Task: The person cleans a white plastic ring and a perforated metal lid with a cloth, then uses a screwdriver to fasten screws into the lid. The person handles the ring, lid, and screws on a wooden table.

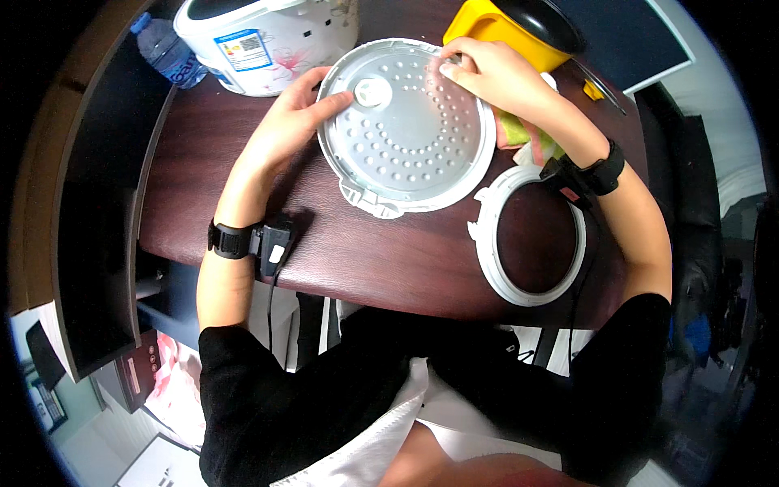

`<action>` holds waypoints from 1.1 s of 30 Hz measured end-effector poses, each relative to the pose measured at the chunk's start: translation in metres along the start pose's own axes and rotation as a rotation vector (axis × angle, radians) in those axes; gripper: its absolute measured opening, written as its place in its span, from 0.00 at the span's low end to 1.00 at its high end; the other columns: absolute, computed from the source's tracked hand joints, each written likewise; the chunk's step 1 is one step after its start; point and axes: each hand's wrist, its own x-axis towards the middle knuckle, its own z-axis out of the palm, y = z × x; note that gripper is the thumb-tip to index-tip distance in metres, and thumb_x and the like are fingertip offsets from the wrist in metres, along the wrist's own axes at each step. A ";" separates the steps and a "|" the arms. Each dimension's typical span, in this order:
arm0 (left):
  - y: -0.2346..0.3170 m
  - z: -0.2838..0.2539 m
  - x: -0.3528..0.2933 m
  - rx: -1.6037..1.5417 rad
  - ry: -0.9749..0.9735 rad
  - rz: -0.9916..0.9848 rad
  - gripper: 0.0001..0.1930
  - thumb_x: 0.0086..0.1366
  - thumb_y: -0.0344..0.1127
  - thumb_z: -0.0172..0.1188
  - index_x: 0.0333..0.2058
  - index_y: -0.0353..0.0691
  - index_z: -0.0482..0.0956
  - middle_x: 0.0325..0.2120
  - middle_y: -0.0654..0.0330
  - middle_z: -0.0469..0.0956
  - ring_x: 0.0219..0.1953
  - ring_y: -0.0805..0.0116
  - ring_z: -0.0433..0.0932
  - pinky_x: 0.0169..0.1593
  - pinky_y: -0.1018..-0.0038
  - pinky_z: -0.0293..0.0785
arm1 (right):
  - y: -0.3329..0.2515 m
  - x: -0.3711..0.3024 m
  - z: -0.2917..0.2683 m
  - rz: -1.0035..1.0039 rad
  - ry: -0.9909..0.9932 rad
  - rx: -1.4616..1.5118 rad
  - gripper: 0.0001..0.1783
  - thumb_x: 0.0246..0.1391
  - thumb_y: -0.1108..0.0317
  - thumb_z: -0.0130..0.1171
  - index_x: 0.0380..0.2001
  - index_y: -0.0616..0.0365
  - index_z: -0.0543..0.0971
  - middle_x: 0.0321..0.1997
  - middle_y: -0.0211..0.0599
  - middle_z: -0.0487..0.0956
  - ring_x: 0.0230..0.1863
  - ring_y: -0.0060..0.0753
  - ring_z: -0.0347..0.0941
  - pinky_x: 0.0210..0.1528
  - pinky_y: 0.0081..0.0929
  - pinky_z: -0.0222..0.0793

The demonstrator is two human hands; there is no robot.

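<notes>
Hands (284, 126) hold dimpled lid (398, 122); yellow tub (475, 28) contains black pot (548, 24).

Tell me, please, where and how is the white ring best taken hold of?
Probably by the white ring's near rim, from the person's side: it lies flat, its open middle leaves room for fingers, and the right wrist device hides part of its far edge.

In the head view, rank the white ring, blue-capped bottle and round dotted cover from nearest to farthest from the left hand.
1. Round dotted cover: the left hand holds its left edge.
2. Blue-capped bottle: to the hand's upper left.
3. White ring: farther off, lower right.
</notes>
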 end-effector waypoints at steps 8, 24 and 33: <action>0.002 0.003 0.000 0.012 0.002 -0.007 0.22 0.64 0.35 0.58 0.55 0.33 0.67 0.41 0.58 0.77 0.40 0.76 0.77 0.43 0.80 0.73 | -0.011 -0.001 0.011 0.069 -0.019 -0.190 0.20 0.59 0.51 0.48 0.37 0.57 0.79 0.28 0.48 0.80 0.33 0.50 0.78 0.39 0.44 0.73; 0.007 0.006 -0.003 -0.046 -0.001 -0.016 0.26 0.65 0.42 0.59 0.56 0.31 0.65 0.39 0.53 0.78 0.42 0.73 0.77 0.47 0.78 0.71 | 0.001 0.011 -0.006 0.102 0.017 0.247 0.11 0.56 0.65 0.54 0.35 0.61 0.78 0.33 0.45 0.81 0.36 0.40 0.78 0.39 0.31 0.72; 0.006 0.007 -0.002 -0.056 0.009 -0.004 0.27 0.65 0.42 0.59 0.56 0.31 0.65 0.40 0.53 0.78 0.43 0.72 0.77 0.47 0.77 0.72 | 0.015 0.015 -0.001 0.084 0.066 0.252 0.11 0.55 0.65 0.54 0.34 0.62 0.79 0.33 0.44 0.81 0.36 0.39 0.78 0.40 0.31 0.72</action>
